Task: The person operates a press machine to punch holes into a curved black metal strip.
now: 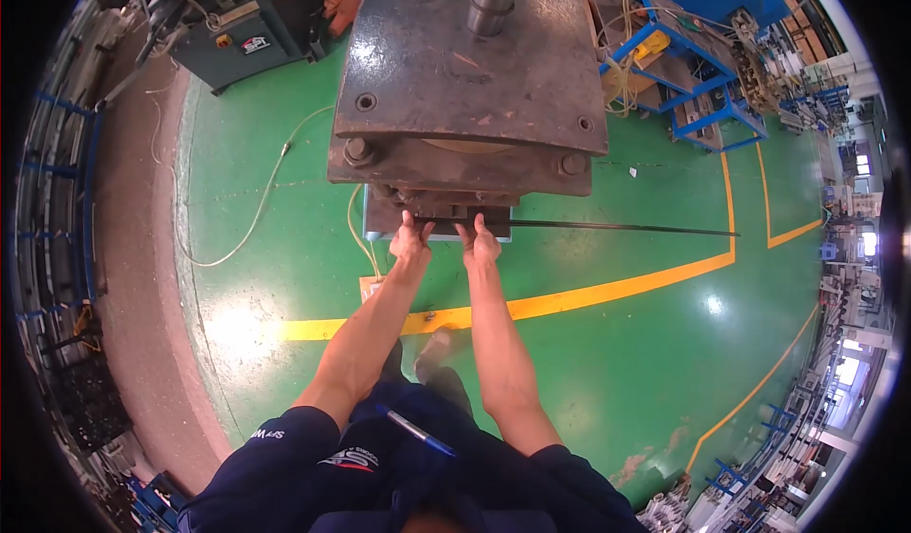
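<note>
A long, thin dark bar runs level across the front of a heavy steel die set and sticks out far to the right over the floor. My left hand is closed on the bar near its left end, with the thumb on top. A short way to the right, my right hand grips the same bar, also thumb up. Both hands are at the lower front opening of the die set, under its thick top plate. The bar's left end is hard to make out against the dark steel.
A cable lies on the green floor at left, near a grey machine cabinet. A blue-framed cart holding parts stands at the right. A yellow floor line crosses before my feet. A pen is clipped to my shirt.
</note>
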Demonstrator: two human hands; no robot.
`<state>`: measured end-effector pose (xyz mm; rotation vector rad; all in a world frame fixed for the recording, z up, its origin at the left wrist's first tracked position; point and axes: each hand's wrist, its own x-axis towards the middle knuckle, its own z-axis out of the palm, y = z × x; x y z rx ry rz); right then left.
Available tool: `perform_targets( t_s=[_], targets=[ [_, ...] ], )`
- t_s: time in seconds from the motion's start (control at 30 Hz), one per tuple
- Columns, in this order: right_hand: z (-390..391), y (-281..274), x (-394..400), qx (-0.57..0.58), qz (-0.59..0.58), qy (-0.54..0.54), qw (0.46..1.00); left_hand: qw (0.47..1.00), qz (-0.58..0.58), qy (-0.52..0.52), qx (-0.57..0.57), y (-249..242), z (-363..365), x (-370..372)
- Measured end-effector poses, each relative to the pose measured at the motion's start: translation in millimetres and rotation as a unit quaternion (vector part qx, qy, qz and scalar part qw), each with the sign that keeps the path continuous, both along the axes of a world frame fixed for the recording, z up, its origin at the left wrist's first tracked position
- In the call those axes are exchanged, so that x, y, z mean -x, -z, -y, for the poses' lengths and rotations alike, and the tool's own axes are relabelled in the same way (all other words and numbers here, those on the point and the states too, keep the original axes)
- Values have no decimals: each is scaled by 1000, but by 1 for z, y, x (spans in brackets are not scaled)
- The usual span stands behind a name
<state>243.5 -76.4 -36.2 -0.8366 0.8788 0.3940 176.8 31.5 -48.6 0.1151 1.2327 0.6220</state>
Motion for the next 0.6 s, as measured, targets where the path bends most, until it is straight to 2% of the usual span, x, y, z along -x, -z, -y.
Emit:
perform_targets(
  t_s=[0.3,0.37,0.47,0.5,0.6],
  targets=[
    [3,-2,1,0,1,-8,1000,999,-45,-6,20,0,0,-2],
    [2,1,-2,1,7,-8,1000,1000,-17,9,-5,1,-1,0],
    [3,-2,-11,34,9,-52,998,998,15,56,-38,4,-3,8],
    [2,12,-16,97,41,-85,991,996,8,78,-37,6,-9,8],
    [1,-1,-30,155,-35,-158,975,992,-8,117,-48,-25,-18,12]
  ],
)
